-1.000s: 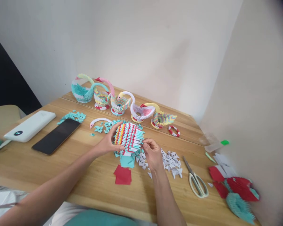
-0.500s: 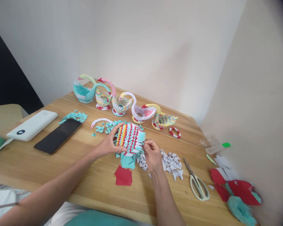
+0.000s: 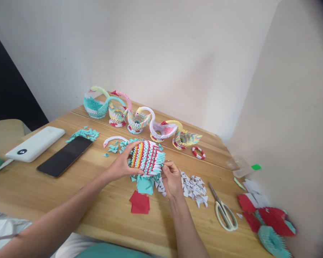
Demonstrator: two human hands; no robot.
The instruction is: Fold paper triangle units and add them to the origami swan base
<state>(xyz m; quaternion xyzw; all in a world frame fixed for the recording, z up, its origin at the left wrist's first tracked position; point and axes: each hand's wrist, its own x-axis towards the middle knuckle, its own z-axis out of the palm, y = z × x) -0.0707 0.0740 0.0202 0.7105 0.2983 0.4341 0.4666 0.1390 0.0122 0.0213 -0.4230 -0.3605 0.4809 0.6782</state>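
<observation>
A rounded body of folded paper pieces (image 3: 148, 157), striped in yellow, red, white and turquoise, is held up over the table. My left hand (image 3: 125, 163) grips it from the left, thumb below and fingers above. At its right edge, among the turquoise tips, my right hand (image 3: 172, 175) has thumb and forefinger pinched together; what sits between them is too small to make out. Turquoise paper squares (image 3: 145, 185) and loose turquoise pieces lie beneath the body. White folded triangles (image 3: 195, 190) are spread to the right of my right hand.
Paper swans (image 3: 163, 130) stand along the back beside a red-and-white ring (image 3: 198, 152). Scissors (image 3: 224, 211) and red paper (image 3: 246, 203) lie right; red squares (image 3: 140, 202) lie in front. A phone (image 3: 66, 156) and white power bank (image 3: 36, 143) are left.
The view has shifted slightly. My left hand still holds the paper body, and my right hand remains pinched at its right edge, a little lower against it.
</observation>
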